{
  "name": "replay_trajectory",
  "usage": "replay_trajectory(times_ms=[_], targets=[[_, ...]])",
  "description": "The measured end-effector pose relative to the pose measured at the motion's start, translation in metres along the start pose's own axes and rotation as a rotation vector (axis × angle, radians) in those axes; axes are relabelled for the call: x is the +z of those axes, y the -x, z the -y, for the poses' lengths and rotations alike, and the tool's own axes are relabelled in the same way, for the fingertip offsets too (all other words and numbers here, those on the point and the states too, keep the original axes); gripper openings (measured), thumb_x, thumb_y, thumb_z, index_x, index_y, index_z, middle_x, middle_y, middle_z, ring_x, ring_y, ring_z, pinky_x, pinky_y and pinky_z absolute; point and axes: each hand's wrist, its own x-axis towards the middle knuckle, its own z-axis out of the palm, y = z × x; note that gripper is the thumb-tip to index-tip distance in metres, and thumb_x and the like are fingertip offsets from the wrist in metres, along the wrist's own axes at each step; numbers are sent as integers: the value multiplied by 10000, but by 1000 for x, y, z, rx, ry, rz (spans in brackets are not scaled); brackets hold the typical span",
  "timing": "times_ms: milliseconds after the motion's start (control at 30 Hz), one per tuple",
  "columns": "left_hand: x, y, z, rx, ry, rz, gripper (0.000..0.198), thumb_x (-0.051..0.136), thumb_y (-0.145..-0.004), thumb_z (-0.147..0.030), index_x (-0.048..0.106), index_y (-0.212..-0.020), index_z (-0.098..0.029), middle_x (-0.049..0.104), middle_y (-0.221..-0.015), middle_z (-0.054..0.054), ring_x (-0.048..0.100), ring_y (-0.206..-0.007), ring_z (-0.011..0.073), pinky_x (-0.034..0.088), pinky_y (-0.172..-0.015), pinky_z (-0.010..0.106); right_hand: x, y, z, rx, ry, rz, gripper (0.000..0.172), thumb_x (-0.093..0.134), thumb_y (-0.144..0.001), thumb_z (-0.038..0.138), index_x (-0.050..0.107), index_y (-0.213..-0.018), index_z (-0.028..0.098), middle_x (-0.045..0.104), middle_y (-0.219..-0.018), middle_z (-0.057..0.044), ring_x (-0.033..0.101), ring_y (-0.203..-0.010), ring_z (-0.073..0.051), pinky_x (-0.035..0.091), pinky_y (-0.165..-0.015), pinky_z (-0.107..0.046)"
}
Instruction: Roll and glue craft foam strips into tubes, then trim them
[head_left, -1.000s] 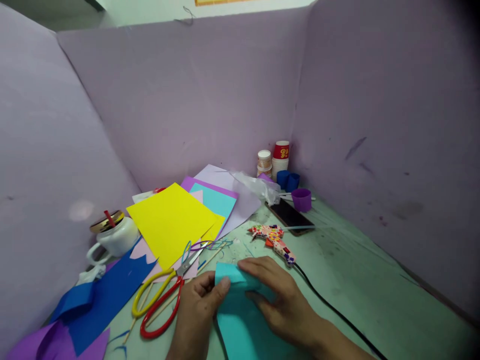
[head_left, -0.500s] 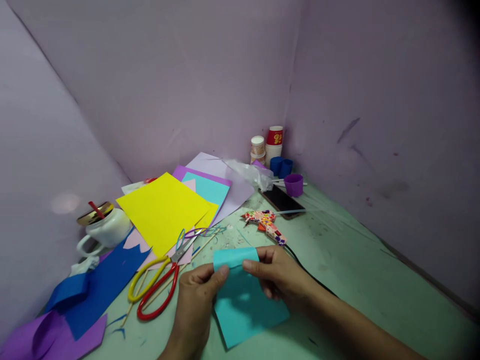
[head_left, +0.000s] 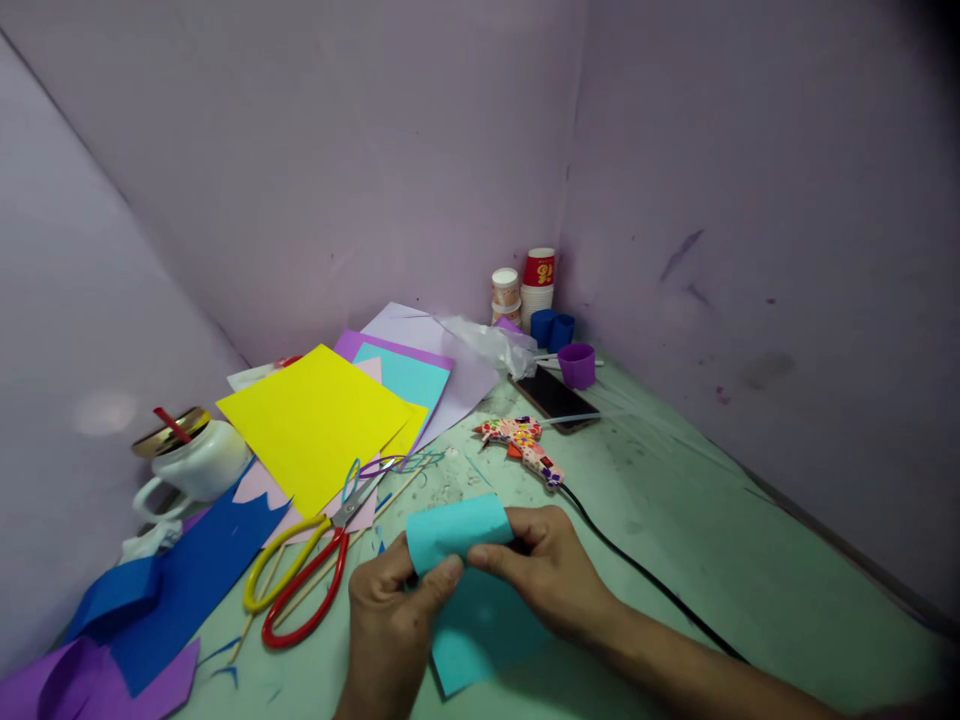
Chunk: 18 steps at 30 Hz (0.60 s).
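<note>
The turquoise sheet (head_left: 487, 640) is held at the near centre of the green tabletop (head_left: 675, 480), its far end curled over. The left edge of the curl is pinched between thumb and fingers of the left hand (head_left: 394, 605); the right edge is pinched likewise by the right hand (head_left: 555, 570).

To the left, the scissors (head_left: 347, 513), with one yellow and one red handle loop, are laid near the left hand. Beyond the right hand, a flower-patterned glue gun (head_left: 517, 440) is placed, its black cord (head_left: 637, 555) routed behind the right forearm. A dark-screened phone (head_left: 559, 400) and a purple ring (head_left: 577, 367) are located farther off.

Flat, matt yellow sheets (head_left: 315, 430) are spread at far left, near a glossy white mug (head_left: 199, 465). Crumpled clear film (head_left: 495, 345) is seen beside them. A gold mark is carried by the red cup (head_left: 539, 267), apparently a character, too small to be read reliably.
</note>
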Motion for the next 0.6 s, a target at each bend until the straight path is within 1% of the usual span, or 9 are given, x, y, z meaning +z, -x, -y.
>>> replay_trajectory(times_ms=[67,133,200,267,367,433,500,533,600], targets=[[-2,-4,0,-31,6,9,214,698,-638,-357,677,-553,-162,614,-546,2,497,-531,152,409,-498,242,-3,-3,0,30,44,-38,212,664,-667,325,658,-590,128,540,-533,-6,455,-516,-123,382,-492,-237],[-4,-7,-1,-36,0,28,235,711,-621,-371,676,-537,-154,593,-518,1,484,-516,146,409,-487,240,-5,-5,1,-17,87,-95,226,647,-678,323,626,-557,133,498,-499,9,413,-482,-104,338,-451,-220],[-5,-8,-2,-38,30,57,250,724,-607,-377,677,-518,-148,590,-514,5,486,-511,142,420,-492,242,-6,-4,1,-123,126,-144,222,633,-692,286,595,-529,140,448,-461,30,368,-443,-83,293,-420,-207],[-5,-9,-1,-76,136,106,240,744,-600,-377,700,-555,-146,596,-509,5,491,-493,135,426,-481,239,-7,-1,3,-260,162,-175,229,635,-704,256,589,-512,140,442,-440,34,362,-421,-76,286,-411,-204],[-7,-14,3,-216,407,156,219,765,-608,-335,748,-732,-155,657,-575,24,563,-527,153,467,-509,248,-11,2,7,-421,143,-197,191,653,-720,277,660,-595,133,583,-517,-13,440,-432,-88,350,-429,-210],[-8,-19,4,-308,582,145,259,790,-583,-295,752,-804,-164,697,-648,45,616,-590,176,499,-548,259,-17,1,10,-454,72,-252,224,602,-778,329,693,-699,140,659,-625,-48,501,-473,-106,412,-476,-226],[-10,-23,4,-370,699,101,291,829,-518,-255,752,-789,-181,724,-720,54,647,-645,187,518,-564,254,-22,-2,11,-445,-8,-267,273,565,-810,388,698,-858,154,697,-801,-81,585,-599,-143,480,-582,-266],[-10,-23,4,-390,723,85,296,841,-493,-238,751,-770,-185,731,-745,56,654,-658,188,523,-567,250,-23,-3,10,-427,-43,-234,319,589,-791,419,682,-955,162,695,-913,-97,621,-714,-173,502,-669,-299],[-9,-22,3,-450,700,117,277,839,-502,-237,749,-755,-173,734,-755,70,662,-654,196,530,-567,261,-22,-6,7,-373,-100,-85,548,708,-682,445,604,-1145,172,650,-1105,-119,617,-955,-240,485,-845,-372]])
